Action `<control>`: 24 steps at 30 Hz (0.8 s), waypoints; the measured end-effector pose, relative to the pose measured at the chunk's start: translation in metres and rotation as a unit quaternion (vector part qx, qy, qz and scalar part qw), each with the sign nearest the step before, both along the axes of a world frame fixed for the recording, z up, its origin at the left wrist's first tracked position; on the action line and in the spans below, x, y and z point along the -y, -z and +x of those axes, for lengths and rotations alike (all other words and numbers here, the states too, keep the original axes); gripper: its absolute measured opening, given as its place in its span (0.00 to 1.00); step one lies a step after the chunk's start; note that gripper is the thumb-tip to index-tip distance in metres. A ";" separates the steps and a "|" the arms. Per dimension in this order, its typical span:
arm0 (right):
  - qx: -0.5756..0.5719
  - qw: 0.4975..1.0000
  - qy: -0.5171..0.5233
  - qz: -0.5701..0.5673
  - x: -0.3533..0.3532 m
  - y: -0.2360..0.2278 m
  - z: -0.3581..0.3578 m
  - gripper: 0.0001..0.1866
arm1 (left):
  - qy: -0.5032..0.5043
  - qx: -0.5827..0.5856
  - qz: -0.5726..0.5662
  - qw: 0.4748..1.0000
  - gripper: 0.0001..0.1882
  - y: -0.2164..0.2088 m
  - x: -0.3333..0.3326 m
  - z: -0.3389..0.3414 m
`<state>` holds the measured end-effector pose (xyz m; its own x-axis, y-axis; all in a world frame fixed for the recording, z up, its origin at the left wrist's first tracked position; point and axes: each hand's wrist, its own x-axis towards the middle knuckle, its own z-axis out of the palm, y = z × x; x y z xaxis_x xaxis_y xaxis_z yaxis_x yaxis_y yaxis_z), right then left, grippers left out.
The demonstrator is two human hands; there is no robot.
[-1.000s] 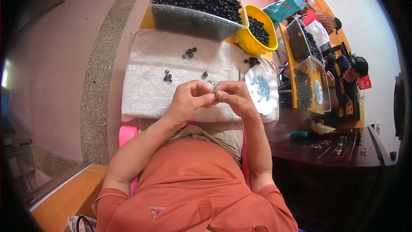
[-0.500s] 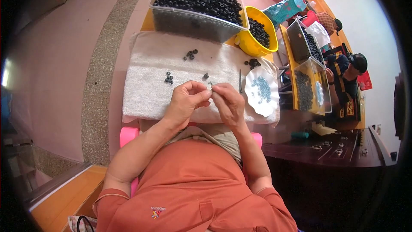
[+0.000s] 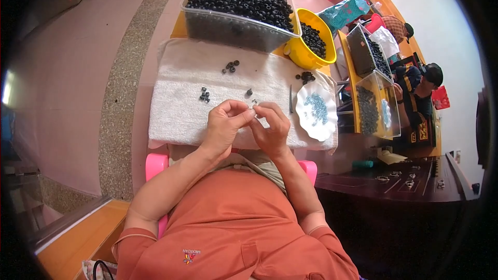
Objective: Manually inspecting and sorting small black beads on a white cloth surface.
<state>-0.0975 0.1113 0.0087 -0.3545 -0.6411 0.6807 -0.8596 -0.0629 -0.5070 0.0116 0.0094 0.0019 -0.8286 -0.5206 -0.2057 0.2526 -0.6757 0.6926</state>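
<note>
Over a white towel (image 3: pixel 176 119), my left hand (image 3: pixel 224 126) and my right hand (image 3: pixel 272 128) meet fingertip to fingertip. Both are pinched closed around something tiny; a small pale bit shows at the fingertips, too small to name. Just beyond them lies a single small black part (image 3: pixel 249 92). To the left is a little group of black square-looking parts (image 3: pixel 204 95), and farther back a group of round black rings (image 3: pixel 231 66). Right of my hands are a thin dark tool like tweezers (image 3: pixel 291 98) and a white scalloped dish (image 3: pixel 306 128) holding small bluish clear pieces.
A clear bin (image 3: pixel 228 30) heaped with black ring-shaped parts stands at the back, beside a yellow basin (image 3: pixel 306 62) of the same. More black parts (image 3: pixel 306 77) lie behind the dish. Rightward, a person (image 3: pixel 415 85) sits near other clear bins (image 3: pixel 381 114). A dark tabletop (image 3: pixel 363 181) is at lower right.
My right hand has shifted slightly left and its fingers have curled more, staying against my left fingertips. The things on the towel look unmoved.
</note>
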 end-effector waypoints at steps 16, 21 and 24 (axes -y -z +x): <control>0.027 0.999 -0.010 0.046 -0.010 -0.008 -0.005 0.18 | 0.027 0.032 -0.085 0.995 0.06 -0.010 -0.002 0.000; 0.045 0.998 0.013 0.043 -0.020 -0.024 -0.033 0.14 | 0.016 0.058 -0.101 0.993 0.06 -0.007 -0.004 -0.002; -0.034 0.991 0.106 0.068 -0.018 -0.056 -0.082 0.12 | 0.014 0.062 -0.107 0.992 0.06 -0.007 -0.003 0.000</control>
